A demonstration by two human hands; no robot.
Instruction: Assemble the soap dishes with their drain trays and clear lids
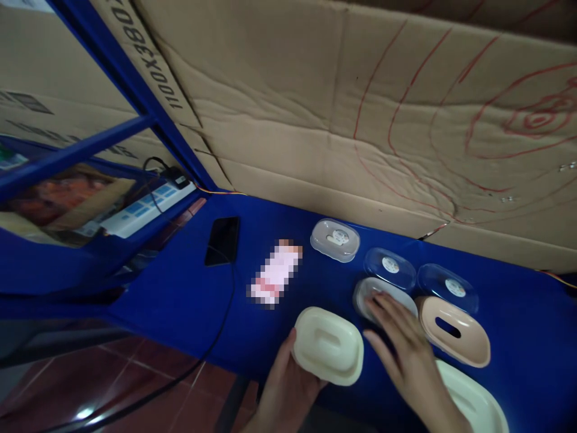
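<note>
My left hand grips a cream oval plastic dish by its left and near sides, over the table's front edge. A raised oblong shape marks the middle of the dish. To its right, my right hand reaches over a light grey oval container. Its fingers are stretched out and partly cover the container, with the thumb apart. Beside that container lies a peach oval dish with a dark oblong slot. Another cream piece sits partly hidden behind my right forearm.
Two clear lids, a left one and a right one, lie behind the dishes near a pale lidded container. Leftward are a blurred-out pink item, a black phone and a cable. Cardboard walls the blue table.
</note>
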